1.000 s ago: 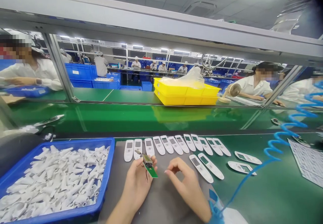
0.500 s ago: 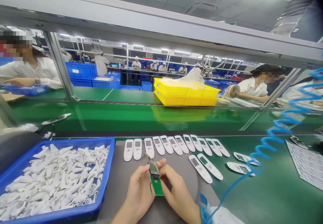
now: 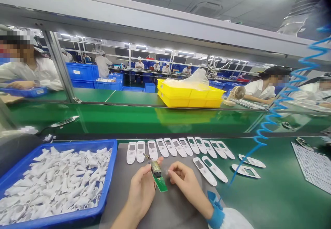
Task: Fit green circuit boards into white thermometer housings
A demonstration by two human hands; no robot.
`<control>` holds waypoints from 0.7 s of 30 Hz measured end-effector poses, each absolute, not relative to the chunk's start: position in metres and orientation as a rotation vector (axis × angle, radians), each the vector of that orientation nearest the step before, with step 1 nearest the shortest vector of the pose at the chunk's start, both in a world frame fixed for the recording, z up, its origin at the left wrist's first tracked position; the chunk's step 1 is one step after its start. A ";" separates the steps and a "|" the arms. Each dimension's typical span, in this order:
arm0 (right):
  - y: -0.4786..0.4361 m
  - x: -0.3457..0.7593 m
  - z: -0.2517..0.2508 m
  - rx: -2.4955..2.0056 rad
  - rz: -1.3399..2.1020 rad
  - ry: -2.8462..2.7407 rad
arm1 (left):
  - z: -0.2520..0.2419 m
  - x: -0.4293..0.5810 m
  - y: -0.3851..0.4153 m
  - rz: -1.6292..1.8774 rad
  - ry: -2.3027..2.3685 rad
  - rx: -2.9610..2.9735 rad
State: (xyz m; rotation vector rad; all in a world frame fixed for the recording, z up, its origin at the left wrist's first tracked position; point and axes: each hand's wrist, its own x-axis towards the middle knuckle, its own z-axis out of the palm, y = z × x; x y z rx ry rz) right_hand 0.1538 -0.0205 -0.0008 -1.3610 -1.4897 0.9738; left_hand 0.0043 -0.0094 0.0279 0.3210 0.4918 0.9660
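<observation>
My left hand (image 3: 141, 187) grips a green circuit board (image 3: 161, 183) with a small display module (image 3: 156, 167) at its upper end and thin wires beside it. The board tilts down to the right over the grey mat (image 3: 124, 184). Just to its right, and apart from it, my right hand (image 3: 184, 180) has thumb and forefinger pinched together; whatever sits between them is too small to make out. Beyond both hands lies a row of white plastic housings (image 3: 152, 149) with rectangular windows. Two more housings (image 3: 205, 172) lie right of the row, close to my right hand.
A blue tray (image 3: 110, 174) full of white funnel-like plastic parts (image 3: 57, 180) stands at left. A coiled blue cord (image 3: 274, 115) runs down at right, near loose housings (image 3: 245, 171) and a printed sheet (image 3: 312, 167). Yellow bins (image 3: 191, 98) and a fan (image 3: 236, 93) stand beyond; co-workers sit farther back.
My right hand has come off the circuit board and moved right. The board, still in my left hand, has turned so its lower end points right. The blue cord has swung.
</observation>
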 end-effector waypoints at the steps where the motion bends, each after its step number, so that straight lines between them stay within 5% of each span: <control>1: -0.019 0.157 -0.001 -1.408 0.842 -1.564 | 0.029 0.003 -0.008 1.004 0.525 0.335; 6: -0.019 0.165 -0.001 -1.596 0.370 -1.978 | 0.030 -0.002 -0.003 1.110 0.537 0.277; 21: -0.022 0.167 -0.001 -1.534 0.506 -2.003 | 0.027 -0.004 -0.002 1.099 0.560 0.247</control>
